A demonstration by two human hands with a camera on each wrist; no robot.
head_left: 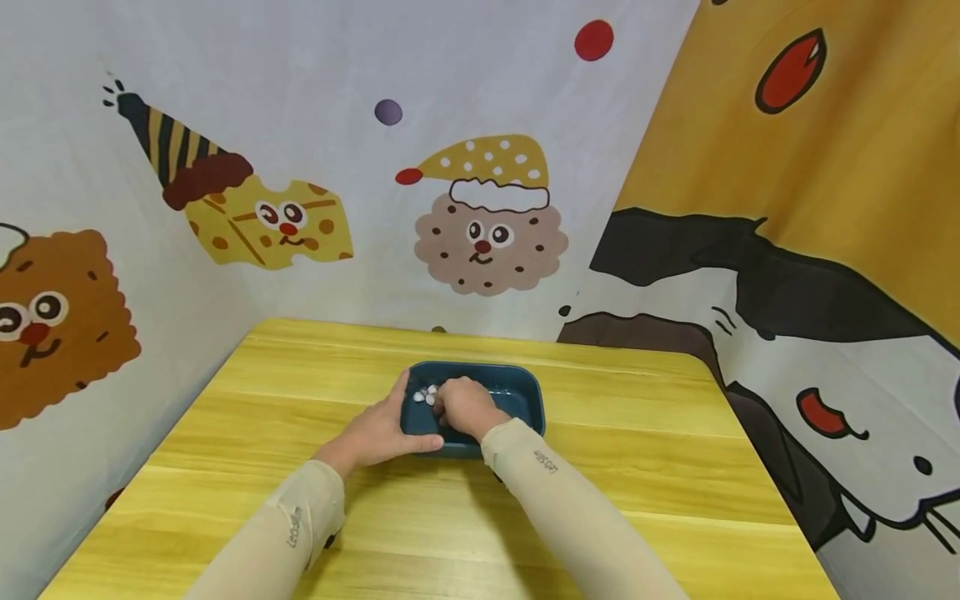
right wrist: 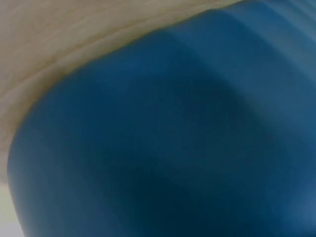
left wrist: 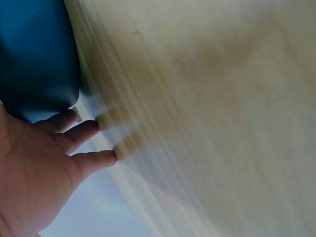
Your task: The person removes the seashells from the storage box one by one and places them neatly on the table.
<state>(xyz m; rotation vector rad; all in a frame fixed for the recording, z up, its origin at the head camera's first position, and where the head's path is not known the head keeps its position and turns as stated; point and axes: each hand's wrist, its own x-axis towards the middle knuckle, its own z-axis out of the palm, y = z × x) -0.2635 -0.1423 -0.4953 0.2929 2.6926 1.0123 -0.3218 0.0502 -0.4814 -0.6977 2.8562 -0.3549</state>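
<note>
A dark blue rectangular tray (head_left: 521,406) stands on the table, with several small white pieces (head_left: 419,397) at its left end. My left hand (head_left: 375,429) spans the tray's left side, thumb along the near rim and a finger up at the far left corner. In the left wrist view its other fingers (left wrist: 79,136) are spread and fairly straight by the outer wall. My right hand (head_left: 468,407) reaches down inside the tray with fingers bent beside the white pieces. Its fingertips are mostly hidden, and I cannot tell whether they pinch one. The right wrist view shows the tray's outer wall (right wrist: 148,123).
The yellow wood-grain table (head_left: 630,467) extends around the tray. Behind it hangs a white cloth (head_left: 300,67) printed with cartoon food, and an orange and white cartoon cloth (head_left: 885,167) hangs on the right.
</note>
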